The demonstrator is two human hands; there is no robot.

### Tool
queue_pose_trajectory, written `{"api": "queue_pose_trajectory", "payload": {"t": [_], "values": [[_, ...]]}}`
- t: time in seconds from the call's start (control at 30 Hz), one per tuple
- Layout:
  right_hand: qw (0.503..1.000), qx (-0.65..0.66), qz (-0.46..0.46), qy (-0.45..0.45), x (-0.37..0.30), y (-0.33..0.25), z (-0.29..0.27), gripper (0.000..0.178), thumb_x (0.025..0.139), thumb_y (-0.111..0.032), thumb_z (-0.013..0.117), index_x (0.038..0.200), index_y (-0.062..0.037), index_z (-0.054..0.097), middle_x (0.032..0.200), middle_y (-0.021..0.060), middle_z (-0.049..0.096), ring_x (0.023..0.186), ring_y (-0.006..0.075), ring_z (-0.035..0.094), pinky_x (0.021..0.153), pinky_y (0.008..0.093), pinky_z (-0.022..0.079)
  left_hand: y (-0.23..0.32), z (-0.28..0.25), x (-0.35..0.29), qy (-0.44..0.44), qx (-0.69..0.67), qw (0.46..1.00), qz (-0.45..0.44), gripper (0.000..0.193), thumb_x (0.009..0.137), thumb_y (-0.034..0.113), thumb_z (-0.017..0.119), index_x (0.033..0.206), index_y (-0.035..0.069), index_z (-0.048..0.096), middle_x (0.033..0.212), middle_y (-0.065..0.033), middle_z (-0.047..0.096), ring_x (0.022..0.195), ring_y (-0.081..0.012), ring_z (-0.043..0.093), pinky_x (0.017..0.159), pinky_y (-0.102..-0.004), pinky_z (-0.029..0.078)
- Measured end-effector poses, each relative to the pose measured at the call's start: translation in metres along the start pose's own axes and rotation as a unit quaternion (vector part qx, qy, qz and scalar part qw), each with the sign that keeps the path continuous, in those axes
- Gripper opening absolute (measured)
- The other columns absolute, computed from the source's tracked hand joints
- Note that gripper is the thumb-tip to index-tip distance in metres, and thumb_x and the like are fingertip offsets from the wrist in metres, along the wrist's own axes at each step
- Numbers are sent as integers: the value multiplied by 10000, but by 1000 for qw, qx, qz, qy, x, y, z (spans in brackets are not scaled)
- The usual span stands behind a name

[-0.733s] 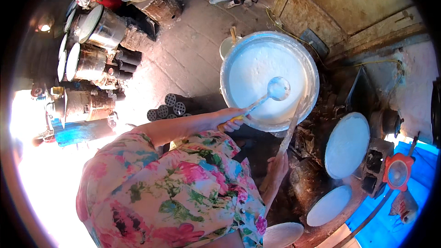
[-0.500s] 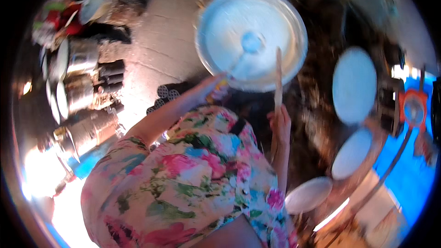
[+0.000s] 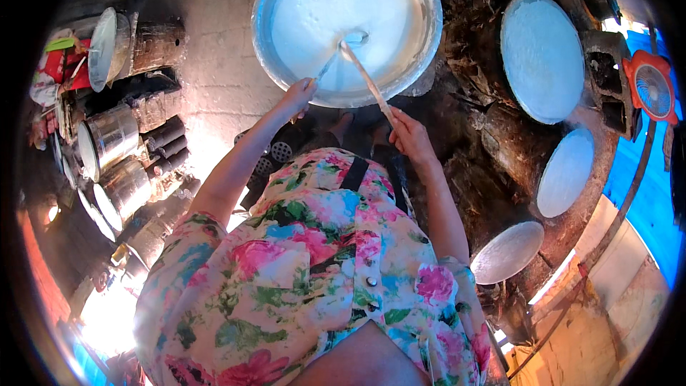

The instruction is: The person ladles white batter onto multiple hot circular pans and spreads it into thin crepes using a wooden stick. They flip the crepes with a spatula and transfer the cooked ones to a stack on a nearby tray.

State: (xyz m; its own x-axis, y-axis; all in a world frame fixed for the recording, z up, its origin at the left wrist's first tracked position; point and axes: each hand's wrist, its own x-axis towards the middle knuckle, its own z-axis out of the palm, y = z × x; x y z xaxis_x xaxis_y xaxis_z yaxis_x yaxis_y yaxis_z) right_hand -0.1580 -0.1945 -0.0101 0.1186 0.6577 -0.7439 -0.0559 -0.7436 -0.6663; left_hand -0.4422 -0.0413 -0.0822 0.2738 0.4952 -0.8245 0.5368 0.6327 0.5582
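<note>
A wide round metal basin [image 3: 429, 32] in front of me holds white liquid [image 3: 325, 0]. My left hand [image 3: 300, 95] is closed round the handle of a ladle [image 3: 327, 66], which slants down into the basin; its bowl sits in the liquid near the middle. My right hand [image 3: 411, 132] grips a long wooden stick [image 3: 368, 82]. The stick crosses the basin's near rim, and its far tip meets the ladle near the bowl. Whether that tip touches the liquid I cannot tell.
Three round pans with pale contents stand along the right, the largest pan [image 3: 543, 57] farthest away. Beyond them is an orange fan [image 3: 650, 86]. Steel pots [image 3: 114, 136] line the left, beside black cylinders [image 3: 168, 136]. Perforated briquettes [image 3: 281, 151] lie below my left forearm.
The view has shifted, so the basin appears higher and farther left. The stick's far tip has swung from the basin's right side to the ladle. Both hands keep their hold.
</note>
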Motion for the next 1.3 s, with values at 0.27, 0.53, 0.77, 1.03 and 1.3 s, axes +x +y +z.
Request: {"api": "queue_pose_trajectory", "payload": {"t": [0.27,0.53,0.77,1.03,1.3], "values": [[995,98,31,-18,3,-1,-11,365,992,-224,500,1347,-152,539,624,-2,544,436,44,435,382,208,337,12,26,-15,-74,-292,941,-156,297,991,404,456,1123,140,490,683,22,419,466,-72,362,364,-191,304],[990,121,59,-52,-4,42,-23,432,1014,-259,433,1430,-145,414,674,38,582,432,61,452,373,194,337,-13,69,-46,-398,-726,547,-124,363,1020,281,442,1266,16,419,705,-10,402,468,-43,369,341,-146,338],[970,229,-14,-82,-34,34,-11,450,1015,-273,432,1429,-100,393,710,62,593,451,66,447,408,209,346,29,65,-93,-376,-691,614,-68,371,1016,271,455,1279,15,407,703,-1,376,479,-37,359,332,-140,329],[956,227,-161,-92,-47,-37,3,428,1007,-254,471,1397,-80,446,723,26,566,511,52,429,445,195,333,103,19,-180,-368,-627,685,40,420,1030,302,406,1339,19,370,696,-8,383,429,-38,359,275,-154,315],[883,188,-430,18,-99,-90,-16,426,957,-91,492,1378,-35,478,700,-29,474,532,32,391,472,169,322,122,-26,-246,-368,-539,750,112,400,1042,321,350,1345,60,372,615,-13,360,357,-45,340,255,-149,284]]}}
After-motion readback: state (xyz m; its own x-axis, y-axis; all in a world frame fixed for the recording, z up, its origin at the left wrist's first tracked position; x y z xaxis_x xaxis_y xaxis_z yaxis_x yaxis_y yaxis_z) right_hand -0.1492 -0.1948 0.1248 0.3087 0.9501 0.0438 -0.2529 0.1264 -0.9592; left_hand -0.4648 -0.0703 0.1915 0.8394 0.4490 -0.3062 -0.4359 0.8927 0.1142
